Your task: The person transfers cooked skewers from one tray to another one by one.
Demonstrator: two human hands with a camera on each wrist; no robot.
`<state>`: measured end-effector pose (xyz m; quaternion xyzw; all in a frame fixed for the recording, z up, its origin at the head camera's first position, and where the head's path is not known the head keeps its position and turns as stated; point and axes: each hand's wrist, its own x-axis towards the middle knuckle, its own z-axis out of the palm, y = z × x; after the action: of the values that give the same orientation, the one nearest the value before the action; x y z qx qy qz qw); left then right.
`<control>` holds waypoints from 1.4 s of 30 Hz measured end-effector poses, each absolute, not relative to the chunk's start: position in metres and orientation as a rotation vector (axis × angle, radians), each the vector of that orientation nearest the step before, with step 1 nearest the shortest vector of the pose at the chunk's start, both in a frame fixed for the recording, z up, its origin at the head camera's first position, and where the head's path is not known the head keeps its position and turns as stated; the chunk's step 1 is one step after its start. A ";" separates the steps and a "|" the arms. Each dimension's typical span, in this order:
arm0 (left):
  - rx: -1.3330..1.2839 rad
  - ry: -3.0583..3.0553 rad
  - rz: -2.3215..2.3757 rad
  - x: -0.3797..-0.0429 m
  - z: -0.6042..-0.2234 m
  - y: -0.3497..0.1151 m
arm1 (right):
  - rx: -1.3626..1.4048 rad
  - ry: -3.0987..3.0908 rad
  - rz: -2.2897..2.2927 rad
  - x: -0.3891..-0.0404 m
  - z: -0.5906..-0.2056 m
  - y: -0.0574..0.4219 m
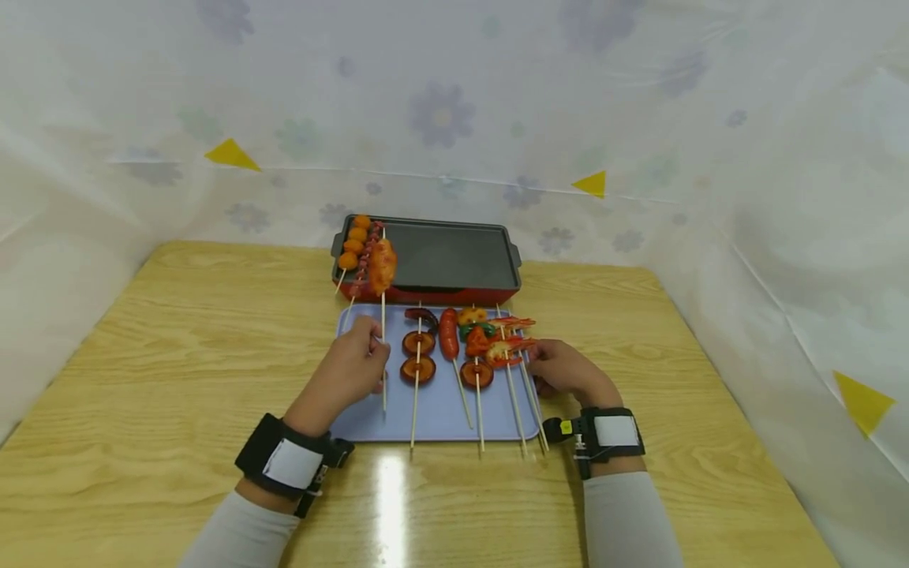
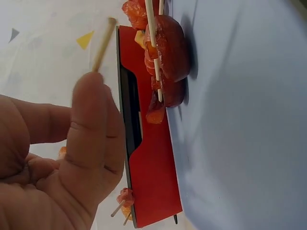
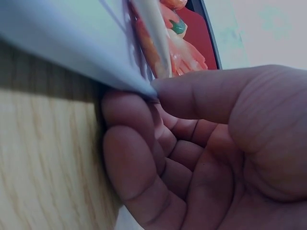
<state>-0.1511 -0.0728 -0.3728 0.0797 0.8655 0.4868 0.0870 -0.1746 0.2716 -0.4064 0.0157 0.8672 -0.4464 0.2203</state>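
Observation:
My left hand (image 1: 351,359) pinches the stick of a chicken wing skewer (image 1: 383,267), which stands up over the left part of the pale blue tray (image 1: 443,410). In the left wrist view the stick's end (image 2: 104,45) pokes out past the fingertips. My right hand (image 1: 571,371) grips the tray's right edge, thumb on the rim and curled fingers (image 3: 128,158) beneath it. On the tray lie a mushroom skewer (image 1: 417,371), a sausage skewer (image 1: 449,333), a mixed vegetable skewer (image 1: 476,374) and shrimp skewers (image 1: 503,353) close by the right hand.
Behind the tray stands a red electric grill with a dark plate (image 1: 454,256). An orange ball skewer (image 1: 353,245) and a skewer of small reddish meat pieces (image 1: 362,264) lie at its left end. Wooden table (image 1: 177,355) surrounds them, with a flowered curtain (image 1: 440,118) behind.

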 end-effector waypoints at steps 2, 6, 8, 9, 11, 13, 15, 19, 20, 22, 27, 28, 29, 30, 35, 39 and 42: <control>0.249 2.584 1.430 -0.151 -0.372 -0.073 | 0.043 2.393 -1.239 -0.175 -0.407 0.272; 0.273 2.606 1.369 -0.152 -0.372 -0.076 | 0.032 2.381 -1.249 -0.174 -0.407 0.273; 0.292 2.610 1.349 -0.153 -0.371 -0.078 | 0.036 2.381 -1.249 -0.174 -0.407 0.273; 0.296 2.605 1.344 -0.153 -0.371 -0.079 | 0.038 2.379 -1.250 -0.174 -0.407 0.272; 0.301 2.597 1.331 -0.153 -0.370 -0.080 | 0.042 2.384 -1.245 -0.175 -0.407 0.273; 0.305 2.580 1.321 -0.152 -0.370 -0.081 | 0.054 2.391 -1.242 -0.175 -0.408 0.273; 0.289 2.564 1.310 -0.151 -0.370 -0.082 | 0.048 2.386 -1.243 -0.174 -0.410 0.273; 0.265 2.536 1.279 -0.150 -0.370 -0.085 | 0.033 2.378 -1.248 -0.173 -0.412 0.273; 0.257 2.529 1.269 -0.151 -0.370 -0.085 | 0.031 2.380 -1.247 -0.173 -0.412 0.273; 0.261 2.507 1.266 -0.151 -0.370 -0.086 | 0.034 2.390 -1.240 -0.173 -0.412 0.274; 0.275 2.452 1.272 -0.152 -0.370 -0.085 | 0.030 2.397 -1.230 -0.176 -0.410 0.274; 0.271 2.445 1.265 -0.152 -0.371 -0.085 | 0.028 2.395 -1.231 -0.176 -0.410 0.275; 0.264 2.441 1.253 -0.153 -0.371 -0.084 | 0.025 2.392 -1.232 -0.176 -0.410 0.275; 0.251 2.439 1.241 -0.153 -0.371 -0.084 | 0.023 2.390 -1.233 -0.176 -0.410 0.275; 0.211 2.447 1.178 -0.152 -0.370 -0.086 | 0.032 2.388 -1.230 -0.177 -0.411 0.276; 0.213 2.419 1.148 -0.150 -0.369 -0.087 | 0.029 2.385 -1.239 -0.177 -0.412 0.276; 0.218 2.391 1.111 -0.149 -0.368 -0.086 | 0.028 2.384 -1.242 -0.177 -0.412 0.276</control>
<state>-0.1487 -0.0862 -0.3683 0.0798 0.8761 0.4070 0.2457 -0.1773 0.2758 -0.4118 0.0102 0.8641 -0.4503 0.2248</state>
